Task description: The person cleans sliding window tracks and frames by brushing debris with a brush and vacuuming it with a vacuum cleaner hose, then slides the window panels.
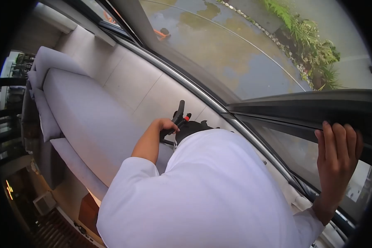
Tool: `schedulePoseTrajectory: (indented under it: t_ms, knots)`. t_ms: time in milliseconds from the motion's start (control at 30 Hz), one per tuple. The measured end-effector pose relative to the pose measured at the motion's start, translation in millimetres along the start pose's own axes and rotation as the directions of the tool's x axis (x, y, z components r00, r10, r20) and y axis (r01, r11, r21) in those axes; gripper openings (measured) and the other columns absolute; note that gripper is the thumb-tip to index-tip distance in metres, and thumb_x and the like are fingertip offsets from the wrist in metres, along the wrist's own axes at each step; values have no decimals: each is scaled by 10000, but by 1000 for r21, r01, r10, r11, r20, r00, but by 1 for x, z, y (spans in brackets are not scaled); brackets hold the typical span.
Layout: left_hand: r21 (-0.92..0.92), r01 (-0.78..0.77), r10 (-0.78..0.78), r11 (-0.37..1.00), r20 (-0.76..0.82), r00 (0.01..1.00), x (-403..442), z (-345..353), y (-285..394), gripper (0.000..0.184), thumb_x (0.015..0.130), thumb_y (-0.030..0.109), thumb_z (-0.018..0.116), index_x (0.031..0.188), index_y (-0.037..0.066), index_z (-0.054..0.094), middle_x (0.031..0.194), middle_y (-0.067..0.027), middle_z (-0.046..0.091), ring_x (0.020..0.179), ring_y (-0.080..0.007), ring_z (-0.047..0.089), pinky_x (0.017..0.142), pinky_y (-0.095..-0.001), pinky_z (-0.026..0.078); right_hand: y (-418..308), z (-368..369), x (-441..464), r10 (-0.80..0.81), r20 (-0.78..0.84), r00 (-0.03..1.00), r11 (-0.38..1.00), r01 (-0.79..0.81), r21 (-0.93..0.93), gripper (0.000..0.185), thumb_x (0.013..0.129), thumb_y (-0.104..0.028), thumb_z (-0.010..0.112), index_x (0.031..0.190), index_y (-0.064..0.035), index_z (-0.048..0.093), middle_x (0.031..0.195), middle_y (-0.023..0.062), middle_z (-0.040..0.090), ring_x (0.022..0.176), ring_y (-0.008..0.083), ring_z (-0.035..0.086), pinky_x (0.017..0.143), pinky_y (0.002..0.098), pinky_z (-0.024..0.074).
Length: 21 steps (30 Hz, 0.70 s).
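My left hand [168, 125] is closed around a black-handled tool [180, 112] with a red part near its top. The tool's lower end is hidden behind my body and white shirt. On the right, my right hand [338, 151] lies with fingers stretched against the dark frame [293, 108] of a glass door or window. Its fingertips touch the frame near the edge, and nothing is held in the palm as far as I can see.
A long grey sofa [87, 111] with cushions stands to the left. A metal floor track [186, 82] runs diagonally past me along pale tiles [132, 78]. Beyond the glass are a pond [235, 49] and green plants [314, 53].
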<state>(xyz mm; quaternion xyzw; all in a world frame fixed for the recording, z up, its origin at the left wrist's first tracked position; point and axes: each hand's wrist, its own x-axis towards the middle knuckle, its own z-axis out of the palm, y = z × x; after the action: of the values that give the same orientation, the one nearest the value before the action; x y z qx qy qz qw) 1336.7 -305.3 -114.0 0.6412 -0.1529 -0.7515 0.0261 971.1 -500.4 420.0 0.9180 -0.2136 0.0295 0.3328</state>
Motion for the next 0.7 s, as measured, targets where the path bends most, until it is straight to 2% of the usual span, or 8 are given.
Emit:
schedulePoseTrajectory:
  t_ms: [133, 200, 300, 533, 567, 633, 667, 700]
  knots:
    - [-84, -27, 23, 996, -47, 999, 15, 18, -19, 278, 805, 282, 858, 902, 44, 755, 819, -44, 711, 721, -177, 652, 693, -350, 507, 11, 2, -24, 26, 54, 998, 999, -24, -43, 225, 892, -229, 780, 1000, -34, 755, 950, 68, 659, 969, 261, 639, 937, 464, 517]
    - [-84, -74, 62, 994, -144, 988, -1, 32, -9, 156, 858, 196, 806, 837, 54, 748, 744, -40, 706, 635, -154, 649, 632, -320, 515, 11, 4, -32, 17, 56, 998, 999, -14, -52, 239, 910, -251, 765, 1019, -39, 751, 955, 68, 662, 972, 266, 639, 946, 477, 522]
    - [-57, -105, 92, 993, -191, 977, 8, 40, -3, 166, 845, 189, 819, 842, 36, 756, 751, -62, 715, 637, -165, 662, 626, -339, 525, 14, 4, -38, -4, 43, 999, 999, 6, -45, 207, 933, -182, 757, 1055, -17, 727, 969, 93, 648, 970, 293, 637, 935, 468, 496]
    - [-84, -222, 190, 971, -280, 941, 35, 35, -12, 266, 808, 254, 846, 828, 3, 760, 772, -88, 733, 660, -204, 687, 631, -356, 531, 7, 17, -34, -9, 9, 1000, 1000, 10, -25, 328, 998, -358, 683, 1113, -55, 731, 1022, 79, 671, 1042, 300, 650, 995, 500, 471]
    - [-17, -235, 219, 972, -308, 926, 18, 37, -4, 279, 815, 267, 831, 840, -2, 761, 786, -99, 739, 692, -211, 694, 660, -356, 529, -1, 22, -33, -56, -208, 977, 998, 55, -11, 357, 1014, -418, 644, 1117, -85, 723, 1022, 82, 678, 1083, 322, 645, 1036, 527, 448]
    - [1, -285, 272, 959, -302, 914, 21, 37, -3, 278, 819, 275, 825, 848, 5, 762, 793, -101, 742, 712, -208, 696, 677, -353, 526, -24, 38, -38, -64, -432, 900, 964, 167, 206, 411, 1030, -525, 572, 1102, -137, 686, 1042, 98, 692, 1197, 378, 622, 1144, 578, 364]
    - [38, -331, 326, 943, -301, 896, 15, 32, -3, 278, 822, 282, 820, 855, 12, 764, 799, -104, 744, 732, -205, 699, 694, -349, 523, -47, 46, -23, 16, -359, 933, 841, 181, 509, 418, 1016, -529, 593, 1067, -128, 696, 1026, 105, 685, 1176, 369, 624, 1096, 577, 401]
    - [28, -331, 324, 943, -300, 897, 7, 31, -3, 278, 822, 282, 820, 855, 12, 764, 799, -104, 744, 732, -205, 699, 694, -349, 523, -70, 56, 3, 35, -198, 980, 612, 135, 779, 357, 981, -451, 669, 1024, -99, 712, 982, 124, 680, 1117, 355, 642, 1036, 572, 438]
